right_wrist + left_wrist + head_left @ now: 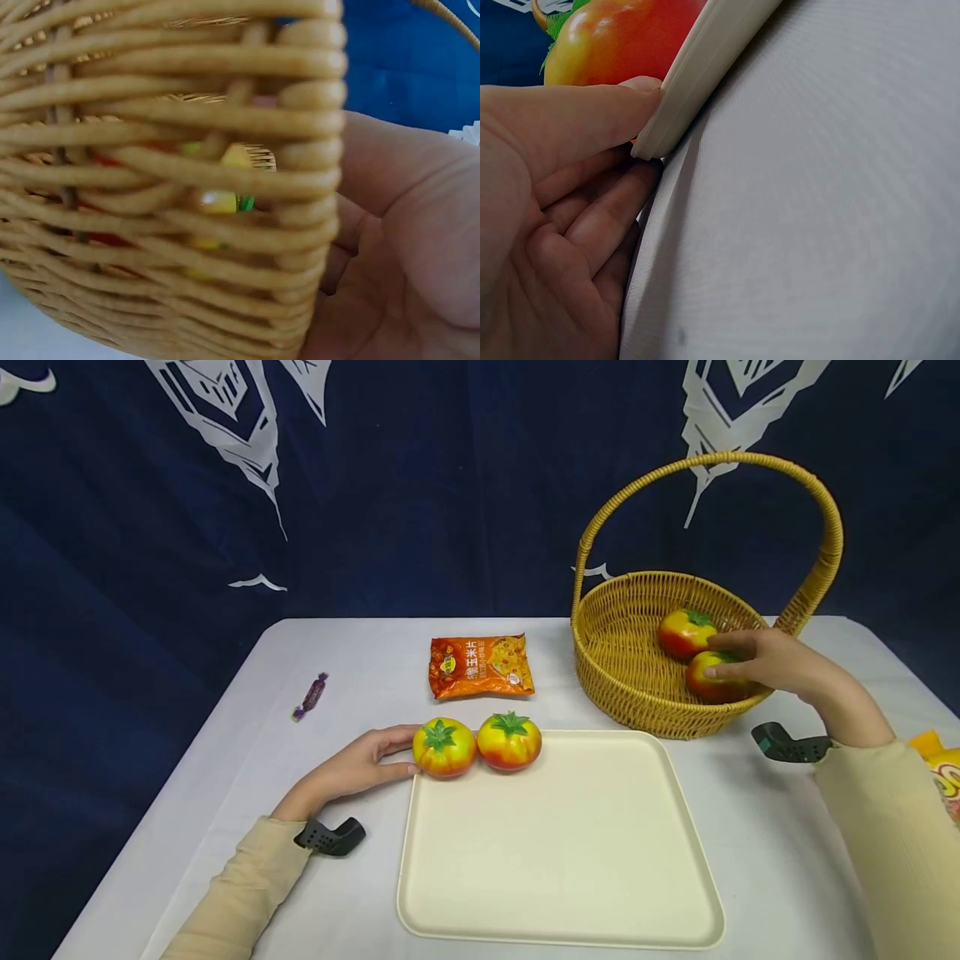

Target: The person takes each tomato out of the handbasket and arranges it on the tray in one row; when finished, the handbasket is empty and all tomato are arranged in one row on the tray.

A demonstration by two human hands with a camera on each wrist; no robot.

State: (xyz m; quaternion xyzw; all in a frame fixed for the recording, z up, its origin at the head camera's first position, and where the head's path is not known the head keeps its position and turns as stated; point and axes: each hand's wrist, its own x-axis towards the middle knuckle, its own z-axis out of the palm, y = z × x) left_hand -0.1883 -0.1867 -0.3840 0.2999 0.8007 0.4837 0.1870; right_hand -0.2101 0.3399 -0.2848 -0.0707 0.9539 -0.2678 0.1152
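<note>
In the head view, my left hand (pixel 367 764) is at the far left corner of the cream tray (pixel 558 852). The left wrist view shows the thumb on the tray's rim (pixel 694 79), with fingers about the corner. A red-yellow tomato (pixel 444 747) with a green leafy top sits beside that hand, touching a second tomato (pixel 509 743) on the tray. Inside the wicker basket (pixel 618 639), my right hand (pixel 780 664) grips another tomato (pixel 708 681), next to one more tomato (pixel 684 635). Basket weave hides the fingertips in the right wrist view.
An orange snack packet (pixel 482 667) lies behind the tray. A small purple-wrapped candy (pixel 310 697) is on the white table at left. A yellow packet (pixel 943 772) shows partly beyond the right sleeve. The basket's tall handle (pixel 720 458) arches above it.
</note>
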